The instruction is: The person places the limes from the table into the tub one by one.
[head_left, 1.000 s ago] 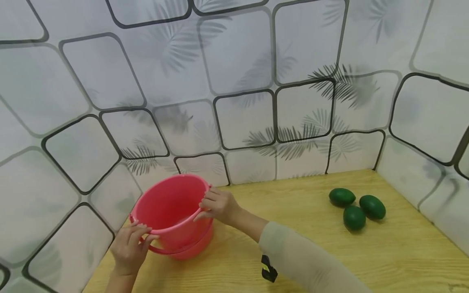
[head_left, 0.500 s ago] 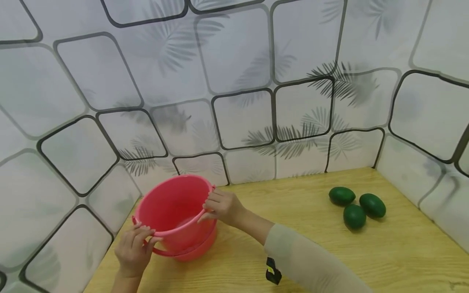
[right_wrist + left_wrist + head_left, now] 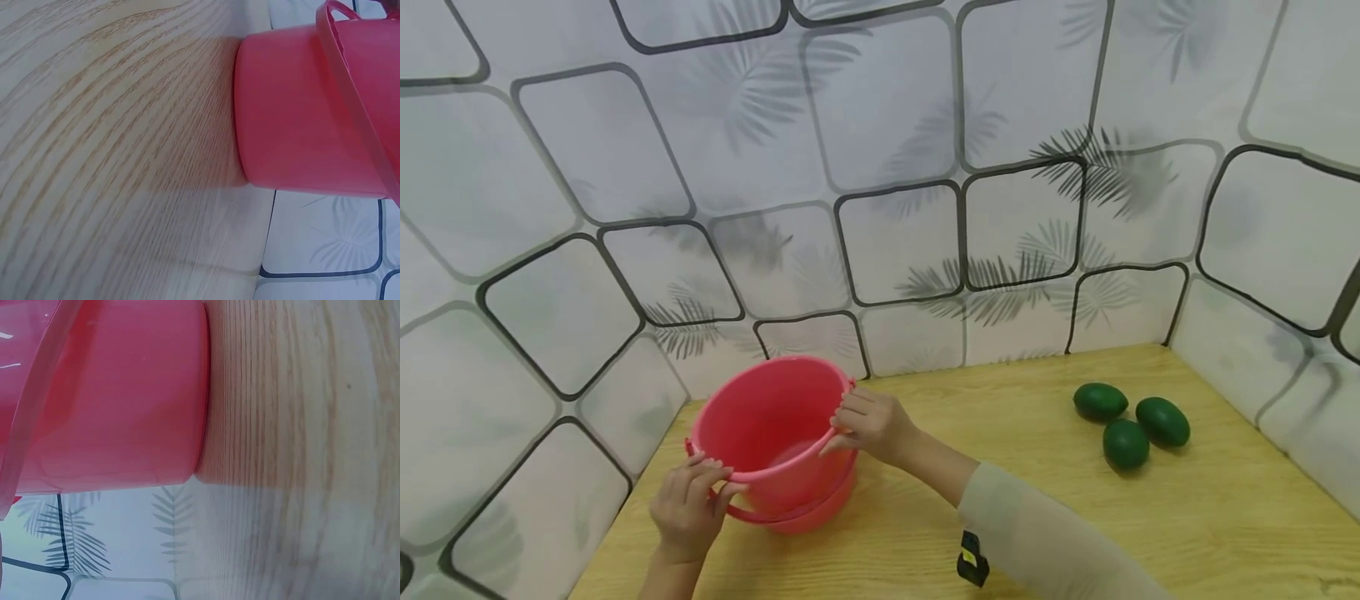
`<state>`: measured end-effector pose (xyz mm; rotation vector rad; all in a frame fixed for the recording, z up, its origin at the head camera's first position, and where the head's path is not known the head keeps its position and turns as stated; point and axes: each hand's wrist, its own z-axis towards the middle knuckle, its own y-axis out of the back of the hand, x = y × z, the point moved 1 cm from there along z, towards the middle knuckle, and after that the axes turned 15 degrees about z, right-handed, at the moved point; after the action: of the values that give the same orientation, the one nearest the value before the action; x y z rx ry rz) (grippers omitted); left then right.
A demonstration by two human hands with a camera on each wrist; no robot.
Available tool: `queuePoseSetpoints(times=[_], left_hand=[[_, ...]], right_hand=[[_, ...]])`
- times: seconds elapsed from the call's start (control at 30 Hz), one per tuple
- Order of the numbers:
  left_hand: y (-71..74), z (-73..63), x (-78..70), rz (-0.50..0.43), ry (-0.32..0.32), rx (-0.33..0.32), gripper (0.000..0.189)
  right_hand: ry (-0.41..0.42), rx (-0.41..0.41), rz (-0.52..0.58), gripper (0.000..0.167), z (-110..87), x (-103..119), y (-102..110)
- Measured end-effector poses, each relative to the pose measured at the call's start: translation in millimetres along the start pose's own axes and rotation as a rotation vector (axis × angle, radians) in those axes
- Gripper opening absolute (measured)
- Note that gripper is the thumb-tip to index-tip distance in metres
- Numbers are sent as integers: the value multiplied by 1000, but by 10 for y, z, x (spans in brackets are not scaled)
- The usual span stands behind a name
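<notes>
A pink plastic bucket (image 3: 797, 492) stands on the wood-grain tabletop, its mouth facing up and its handle (image 3: 767, 517) hanging down along the near side. At the near left of the rim, my left hand (image 3: 688, 508) grips the edge with fingers over it and thumb outside. My right hand (image 3: 876, 427) pinches the rim on the right side. Both wrist views show the bucket's side wall and its base at the table; neither hand is visible there. The inside of the bucket looks bare where it shows.
Three dark green, egg-shaped fruits (image 3: 1125, 444) lie close together at the right of the table (image 3: 1000, 467). Patterned walls (image 3: 902, 242) close in the back and both sides. A small black object with a yellow mark (image 3: 972, 558) shows beneath the right sleeve.
Both hands have shifted the bucket to the right along the table, keeping their hold on its rim. The green fruits have stayed in place.
</notes>
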<state>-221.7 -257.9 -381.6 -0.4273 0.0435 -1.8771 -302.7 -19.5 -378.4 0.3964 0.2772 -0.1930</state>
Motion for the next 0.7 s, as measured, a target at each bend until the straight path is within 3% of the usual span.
queuePoseSetpoints(times=[0.7], left_hand=[[-117, 12, -151, -29, -36, 17, 50]], right_hand=[[2, -37, -10, 40, -131, -14, 223]])
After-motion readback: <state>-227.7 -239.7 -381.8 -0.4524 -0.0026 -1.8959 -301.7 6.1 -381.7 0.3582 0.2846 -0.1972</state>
